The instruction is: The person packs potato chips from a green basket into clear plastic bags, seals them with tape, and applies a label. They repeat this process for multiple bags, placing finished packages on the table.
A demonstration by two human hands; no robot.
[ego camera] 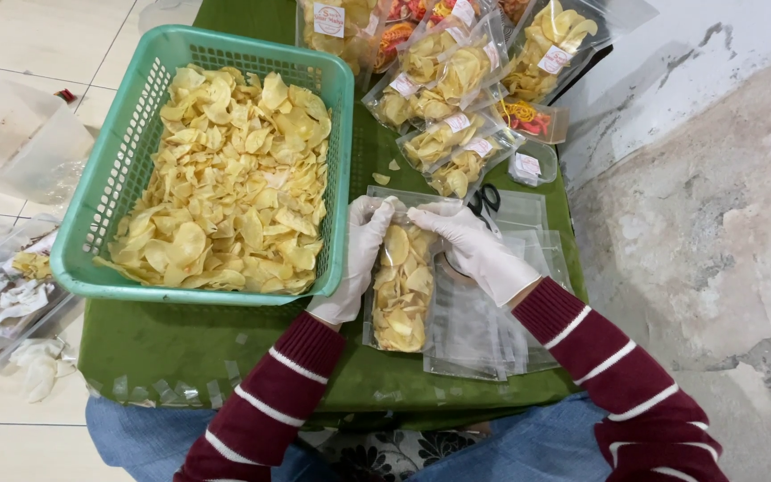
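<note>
Both gloved hands, left hand (357,259) and right hand (475,248), pinch shut the mouth of a bag of chips (402,290); sealing its top comes next, judging by the sealed bags (443,94) beyond the fingertips.

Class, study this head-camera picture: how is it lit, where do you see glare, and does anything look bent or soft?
Head view: even, soft light with faint shadows; glare glints on the clear bags at the top; the green basket bows slightly from wide-lens distortion; both gloved hands, left hand and right hand, stay sharp.

Green basket (109,192) of chips, sealed packs (443,76) (labelled), scissors (486,198).
</note>
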